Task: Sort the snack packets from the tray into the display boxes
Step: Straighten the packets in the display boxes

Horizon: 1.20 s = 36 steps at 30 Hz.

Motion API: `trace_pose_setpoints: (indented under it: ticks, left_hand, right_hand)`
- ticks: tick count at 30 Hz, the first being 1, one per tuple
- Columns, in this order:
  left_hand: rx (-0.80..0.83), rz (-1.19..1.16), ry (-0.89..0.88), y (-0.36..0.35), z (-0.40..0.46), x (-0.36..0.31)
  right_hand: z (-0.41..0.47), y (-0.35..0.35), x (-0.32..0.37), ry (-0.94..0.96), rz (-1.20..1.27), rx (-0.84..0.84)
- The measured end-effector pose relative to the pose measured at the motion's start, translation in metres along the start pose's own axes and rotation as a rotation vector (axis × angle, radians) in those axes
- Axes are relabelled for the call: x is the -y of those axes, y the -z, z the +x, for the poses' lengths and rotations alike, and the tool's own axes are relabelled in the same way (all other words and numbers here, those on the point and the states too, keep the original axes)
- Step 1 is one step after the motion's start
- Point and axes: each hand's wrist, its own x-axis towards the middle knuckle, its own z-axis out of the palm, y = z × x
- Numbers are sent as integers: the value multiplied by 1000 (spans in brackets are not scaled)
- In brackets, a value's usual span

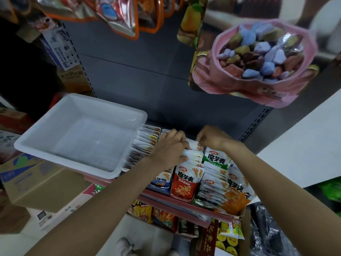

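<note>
A white plastic tray [60,145] rests on the left of the shelf, with nothing visible inside it. To its right, display boxes hold upright rows of snack packets: a red-fronted row [183,185], a green-fronted row [215,157], an orange-fronted row [236,193] and a blue one [160,182]. My left hand [170,147] presses flat on the white packet tops of the middle row. My right hand [212,138] pinches the top of a white packet [195,146] at the back of that row.
A pink bag of wrapped sweets [256,63] hangs above right. More bags [118,17] hang along the top. Cardboard boxes [36,183] stand lower left. A lower shelf [166,217] holds other snacks. A white surface [304,145] lies to the right.
</note>
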Motion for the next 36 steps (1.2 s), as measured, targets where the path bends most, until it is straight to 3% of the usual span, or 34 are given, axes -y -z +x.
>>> trace_pose_setpoints:
  ticks: [9, 14, 20, 23, 30, 34, 36]
  left_hand:
    - [111, -30, -96, -2, -14, 1]
    - [122, 174, -159, -10, -8, -14]
    - [145, 227, -187, -13, -11, -19]
    - [135, 235, -180, -17, -15, -20]
    - [132, 289, -183, -21, -16, -21]
    - [91, 232, -143, -28, -24, -18]
    - [72, 196, -133, -30, -28, -16]
  right_hand:
    - [-1, -3, 8, 2, -158, 80]
    - [-4, -14, 16, 38, -417, -55]
    - [-19, -25, 15, 74, -652, -326]
    - [-20, -36, 15, 51, -718, -307]
    - [-17, -15, 13, 69, -367, -116]
    - [-45, -12, 10, 254, -126, -449]
    - [-59, -18, 10, 299, -119, -498]
